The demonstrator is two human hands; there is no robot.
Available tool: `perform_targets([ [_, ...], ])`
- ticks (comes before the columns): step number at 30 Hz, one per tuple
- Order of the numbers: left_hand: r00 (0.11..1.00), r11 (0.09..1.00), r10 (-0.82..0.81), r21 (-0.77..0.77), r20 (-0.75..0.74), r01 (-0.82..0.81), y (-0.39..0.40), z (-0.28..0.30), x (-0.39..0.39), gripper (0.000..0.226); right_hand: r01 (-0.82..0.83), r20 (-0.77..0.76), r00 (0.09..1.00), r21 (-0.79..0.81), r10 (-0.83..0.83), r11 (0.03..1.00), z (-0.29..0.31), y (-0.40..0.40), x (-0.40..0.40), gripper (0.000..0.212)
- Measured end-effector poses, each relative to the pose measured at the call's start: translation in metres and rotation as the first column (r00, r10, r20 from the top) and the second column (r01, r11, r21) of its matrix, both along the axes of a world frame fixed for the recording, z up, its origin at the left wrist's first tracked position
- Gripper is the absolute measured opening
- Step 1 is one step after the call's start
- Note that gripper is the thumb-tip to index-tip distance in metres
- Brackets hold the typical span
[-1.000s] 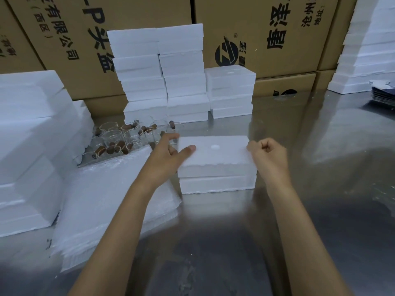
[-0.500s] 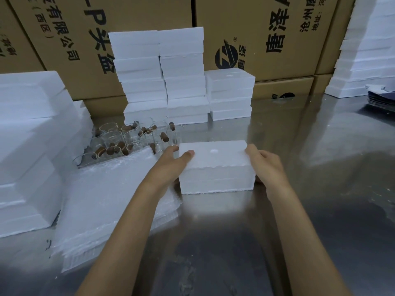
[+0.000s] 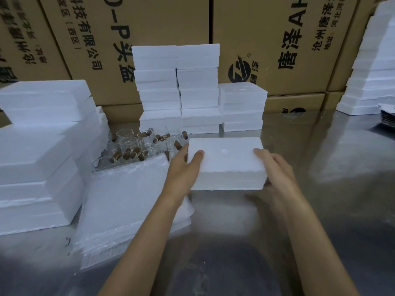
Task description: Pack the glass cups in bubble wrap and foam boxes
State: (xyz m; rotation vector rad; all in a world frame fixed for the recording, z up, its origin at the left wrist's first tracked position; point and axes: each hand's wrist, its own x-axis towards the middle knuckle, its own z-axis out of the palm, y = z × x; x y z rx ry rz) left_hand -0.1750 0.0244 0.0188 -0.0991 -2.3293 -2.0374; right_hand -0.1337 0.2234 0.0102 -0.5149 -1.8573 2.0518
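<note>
Foam box [image 3: 226,163] between your 2 hands, closed, white, with a small round dimple on its lid; it sits on, or just above, the steel table [image 3: 320,221], and the blurred reflection beneath it does not settle which. Your left hand [image 3: 183,167] grips the box's left end: the thumb lies on the lid and the fingers wrap out of sight round the far side. Your right hand [image 3: 275,167] grips the right end, fingertips on the lid's corner and the palm against the side wall. The seam between lid and base runs along the near face, so you cannot see what the box contains.

Glass cups [image 3: 136,146], clear with brown handles, stand crowded together just beyond your left hand, near the box's left end and apart from it. A stack of bubble wrap sheets [image 3: 128,199] lies under your left forearm, its far edge touching the cups.

At the far edge of the table, 3 columns of closed foam boxes [image 3: 177,86] stand side by side, 2 tall and 1 shorter, against printed cardboard cartons [image 3: 277,39]. A larger pile of foam pieces [image 3: 40,150] fills the left side, and another white stack [image 3: 372,71] rises at the right edge.
</note>
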Motion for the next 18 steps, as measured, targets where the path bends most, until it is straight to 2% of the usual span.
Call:
perform_targets([
  [2, 0.997, 0.997, 0.060, 0.043, -0.051, -0.058, -0.006, 0.013, 0.003, 0.039, -0.110, -0.049, 0.993, -0.055, 0.107, 0.992, 0.007, -0.005, 0.002, 0.042],
  [4, 0.983, 0.988, 0.140, 0.079, -0.116, -0.132, -0.018, 0.025, 0.005, 0.041, -0.201, -0.092, 0.977, -0.087, 0.193, 0.976, 0.013, -0.019, 0.001, 0.045],
  [7, 0.949, 0.958, 0.274, 0.134, -0.158, -0.254, -0.043, 0.048, 0.002, 0.017, -0.242, -0.115, 0.965, -0.063, 0.234, 0.968, 0.029, -0.053, -0.009, 0.050],
  [10, 0.913, 0.921, 0.381, 0.152, -0.148, -0.360, -0.080, 0.079, -0.007, 0.003, -0.308, -0.081, 0.948, 0.004, 0.307, 0.951, 0.054, -0.091, -0.026, 0.060],
  [12, 0.884, 0.894, 0.443, 0.154, -0.149, -0.422, -0.109, 0.099, -0.013, 0.018, -0.377, -0.078, 0.923, 0.032, 0.378, 0.926, 0.074, -0.118, -0.039, 0.066],
  [15, 0.785, 0.801, 0.596, 0.196, -0.171, -0.565, -0.152, 0.118, -0.020, 0.043, -0.456, -0.049, 0.885, 0.104, 0.463, 0.884, 0.102, -0.161, -0.054, 0.082],
  [18, 0.696, 0.705, 0.702, 0.280, -0.149, -0.651, -0.194, 0.130, -0.026, 0.042, -0.514, -0.059, 0.848, 0.148, 0.526, 0.845, 0.124, -0.205, -0.065, 0.083],
])
